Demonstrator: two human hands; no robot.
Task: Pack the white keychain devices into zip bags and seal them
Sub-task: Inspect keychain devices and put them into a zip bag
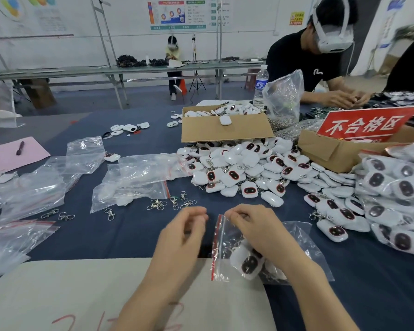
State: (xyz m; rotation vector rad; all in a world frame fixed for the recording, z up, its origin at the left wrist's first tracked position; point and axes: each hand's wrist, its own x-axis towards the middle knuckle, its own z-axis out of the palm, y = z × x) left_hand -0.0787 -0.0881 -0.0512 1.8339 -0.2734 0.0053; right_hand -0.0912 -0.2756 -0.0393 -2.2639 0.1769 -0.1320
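Observation:
A clear zip bag [294, 244] with a red seal strip lies on the blue table in front of me, holding white keychain devices [249, 263] with dark oval faces. My right hand [256, 225] pinches the bag's top corner at the red strip. My left hand [184, 235] hovers just left of the bag, fingers curled, holding nothing that I can see. A big heap of loose white devices [244, 168] lies beyond. Empty zip bags [134, 180] lie at the left.
Loose metal clasps [170, 203] are scattered ahead of my hands. Cardboard boxes [225, 130] and a red sign [366, 124] stand behind the heap. Filled bags [397, 194] pile up at the right. Another person [320, 58] works across the table. A white sheet [81, 295] lies nearest me.

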